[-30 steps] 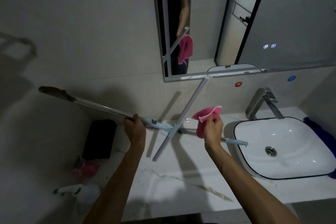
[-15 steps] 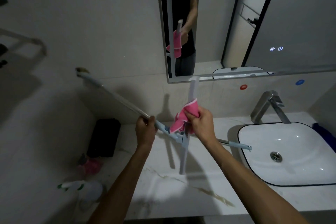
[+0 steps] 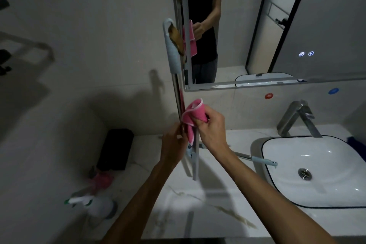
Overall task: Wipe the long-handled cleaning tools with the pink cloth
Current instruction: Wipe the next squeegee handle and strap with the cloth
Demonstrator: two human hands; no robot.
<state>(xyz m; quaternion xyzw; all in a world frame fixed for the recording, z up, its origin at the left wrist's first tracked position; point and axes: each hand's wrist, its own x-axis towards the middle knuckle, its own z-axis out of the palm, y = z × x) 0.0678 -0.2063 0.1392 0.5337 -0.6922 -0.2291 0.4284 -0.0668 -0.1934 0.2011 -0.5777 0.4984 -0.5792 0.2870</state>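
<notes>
Pink cloth [image 3: 193, 116] against upright pole [image 3: 177, 93] (near mirror edge [image 3: 187, 77])

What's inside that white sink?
Inside the sink only a metal drain shows. A tool handle's blue tip pokes over the rim. The far right edge is cut off.

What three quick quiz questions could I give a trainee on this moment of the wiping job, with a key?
1. True or false: the right hand grips the pink cloth.
2. What does the left hand hold? A) the spray bottle B) the tool's metal pole C) the tap
3. Fill in: the pale blue handle end of the tool points ____, beside the mirror.

Key: 1 true. 2 B, the metal pole; the spray bottle lies on the counter, the tap stands behind the basin. 3 up.
</notes>
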